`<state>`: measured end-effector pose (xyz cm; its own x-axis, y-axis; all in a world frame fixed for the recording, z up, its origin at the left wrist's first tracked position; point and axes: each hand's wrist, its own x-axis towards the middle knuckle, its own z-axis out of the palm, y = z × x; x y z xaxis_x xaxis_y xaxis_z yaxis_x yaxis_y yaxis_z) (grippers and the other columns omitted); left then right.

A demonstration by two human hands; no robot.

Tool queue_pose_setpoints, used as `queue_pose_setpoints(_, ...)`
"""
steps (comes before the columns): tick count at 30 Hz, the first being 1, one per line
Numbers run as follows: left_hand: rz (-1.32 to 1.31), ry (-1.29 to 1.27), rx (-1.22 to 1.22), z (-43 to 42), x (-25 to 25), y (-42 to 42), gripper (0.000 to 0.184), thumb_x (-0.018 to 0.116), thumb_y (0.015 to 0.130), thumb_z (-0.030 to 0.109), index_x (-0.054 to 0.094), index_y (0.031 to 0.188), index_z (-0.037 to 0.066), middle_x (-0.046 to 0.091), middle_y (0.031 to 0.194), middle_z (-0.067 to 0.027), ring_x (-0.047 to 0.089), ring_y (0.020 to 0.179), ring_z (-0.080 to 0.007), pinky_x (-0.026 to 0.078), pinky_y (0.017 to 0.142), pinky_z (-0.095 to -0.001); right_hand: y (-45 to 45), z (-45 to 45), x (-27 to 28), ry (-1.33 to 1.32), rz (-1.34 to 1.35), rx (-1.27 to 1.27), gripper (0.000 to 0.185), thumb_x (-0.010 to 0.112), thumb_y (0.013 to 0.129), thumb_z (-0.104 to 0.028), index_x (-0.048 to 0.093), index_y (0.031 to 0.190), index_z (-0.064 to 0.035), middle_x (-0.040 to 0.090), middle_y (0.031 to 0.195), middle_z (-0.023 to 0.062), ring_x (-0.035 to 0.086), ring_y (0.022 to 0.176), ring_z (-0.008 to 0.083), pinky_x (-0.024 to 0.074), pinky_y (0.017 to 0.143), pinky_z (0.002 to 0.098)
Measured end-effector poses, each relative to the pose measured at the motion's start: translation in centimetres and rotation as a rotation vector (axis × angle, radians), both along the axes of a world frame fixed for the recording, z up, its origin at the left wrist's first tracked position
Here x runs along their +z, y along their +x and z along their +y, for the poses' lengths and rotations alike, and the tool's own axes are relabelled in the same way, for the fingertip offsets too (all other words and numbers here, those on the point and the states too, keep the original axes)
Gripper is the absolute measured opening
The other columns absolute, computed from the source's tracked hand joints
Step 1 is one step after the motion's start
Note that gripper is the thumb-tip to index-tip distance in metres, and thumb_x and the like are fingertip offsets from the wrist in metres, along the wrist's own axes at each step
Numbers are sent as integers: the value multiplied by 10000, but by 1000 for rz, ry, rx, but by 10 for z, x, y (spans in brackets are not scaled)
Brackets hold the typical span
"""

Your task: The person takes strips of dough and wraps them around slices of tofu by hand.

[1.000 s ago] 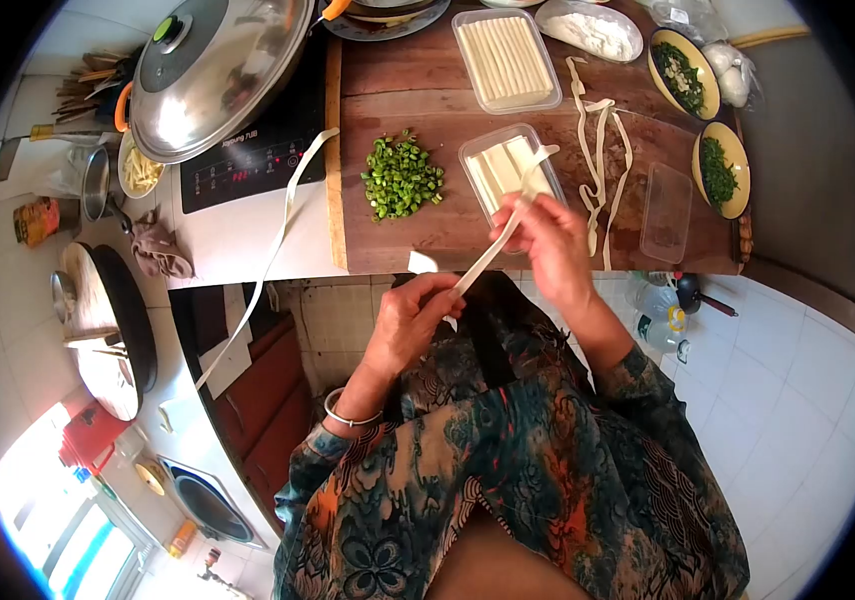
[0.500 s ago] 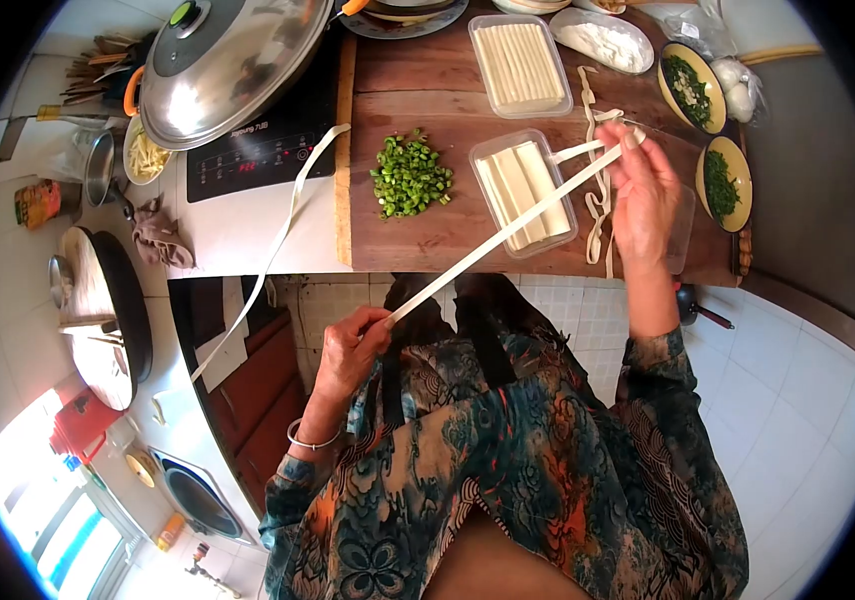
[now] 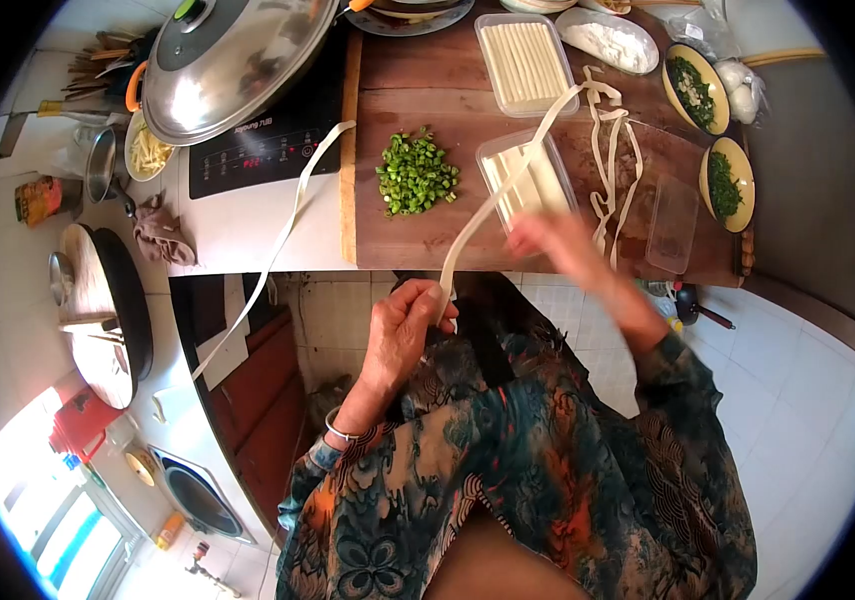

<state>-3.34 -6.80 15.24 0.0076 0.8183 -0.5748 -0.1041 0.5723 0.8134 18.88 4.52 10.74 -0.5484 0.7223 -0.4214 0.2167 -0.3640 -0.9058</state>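
Note:
A long pale dough strip point(image 3: 483, 212) runs from my left hand point(image 3: 408, 325) up across a plastic tub of dough pieces point(image 3: 538, 190) to other strips point(image 3: 613, 150) on the wooden board. My left hand is closed on its lower end, in front of the board's edge. Motion smears my right hand point(image 3: 563, 245), which is over the near edge of the board beside the tub; its fingers are too blurred to read. Behind that tub stands a second tub point(image 3: 526, 65) full of dough rolls.
Chopped green vegetables point(image 3: 418, 172) lie on the board point(image 3: 398, 235). Left of it are an induction cooker point(image 3: 248, 165), a lidded pan point(image 3: 238, 70) and another strip point(image 3: 288, 225). Two bowls of greens point(image 3: 698, 90) and an empty lid point(image 3: 672, 225) are at the right.
My right hand has let go of the strip's upper end and come back toward my body. The strip's far end now rests on the board. My left hand has moved up and right.

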Motion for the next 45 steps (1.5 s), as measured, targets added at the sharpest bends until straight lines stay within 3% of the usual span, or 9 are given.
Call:
queue_pose_setpoints(3, -92, 1, -4, 1, 1, 6, 196, 497, 906, 118, 570, 969, -54, 616, 780, -76, 573, 693, -111, 480, 660, -240, -40, -48, 7, -100, 232, 103, 377, 452, 937, -325, 591, 1025, 14, 629, 844, 86, 595, 836, 154, 475, 773, 297)
queue_pose_setpoints(8, -15, -54, -137, -2, 9, 3, 182, 505, 904, 102, 565, 996, -43, 610, 783, -56, 572, 725, -104, 473, 686, -233, -66, -37, 8, -441, 539, -454, 288, 496, 918, -247, 570, 1009, 16, 618, 780, 99, 609, 717, 160, 510, 676, 289)
queue_pose_setpoints(13, 54, -32, -156, -18, -9, -10, 190, 522, 903, 127, 583, 967, -42, 600, 744, -48, 558, 668, -101, 471, 640, -233, -44, 11, 11, -209, 550, -637, 246, 503, 908, -227, 568, 985, -3, 619, 717, 119, 606, 588, 183, 524, 544, 291)
queue_pose_setpoints(17, 197, -24, -182, -30, -19, -24, 180, 519, 908, 134, 588, 932, -31, 597, 700, -46, 550, 625, -88, 464, 591, -224, -14, 48, 19, -36, 517, -737, 240, 494, 913, -221, 560, 962, 5, 623, 739, 135, 622, 639, 193, 533, 613, 302)
queue_pose_setpoints(23, 358, 7, -178, -14, -6, -19, 207, 540, 895, 163, 567, 831, -32, 598, 661, -59, 561, 581, -94, 454, 513, -233, -12, 93, 49, 285, 344, -695, 300, 452, 930, -278, 573, 925, -4, 631, 758, 116, 626, 661, 183, 506, 653, 286)
queue_pose_setpoints(26, 36, -46, 43, 0, -1, -12, 225, 543, 896, 183, 569, 829, -30, 604, 695, -73, 575, 614, -118, 480, 580, -251, -3, 73, -4, 241, -276, -37, 410, 411, 929, -385, 577, 850, -18, 621, 727, 80, 594, 643, 133, 486, 634, 262)
queue_pose_setpoints(31, -250, -30, 98, 1, 2, -2, 144, 514, 866, 63, 555, 953, -44, 627, 857, -109, 610, 758, -160, 501, 715, -280, -33, -34, 0, -239, 90, 113, 532, 426, 915, -459, 593, 1039, 30, 634, 859, 118, 620, 758, 167, 492, 679, 286)
queue_pose_setpoints(39, -257, -116, 87, -3, -4, 2, 189, 511, 864, 15, 527, 1042, -46, 621, 881, -102, 612, 803, -171, 501, 760, -290, -76, -46, 8, -128, 253, -171, 274, 507, 923, -220, 607, 1003, 22, 617, 766, 39, 565, 681, 73, 460, 609, 196)
queue_pose_setpoints(45, -149, -188, 15, -6, 2, -8, 174, 542, 893, 118, 541, 994, -23, 590, 732, -47, 552, 622, -79, 458, 532, -205, -70, -19, 14, -129, 203, -408, 262, 509, 920, -212, 600, 990, 24, 617, 725, 85, 593, 632, 117, 488, 540, 221)
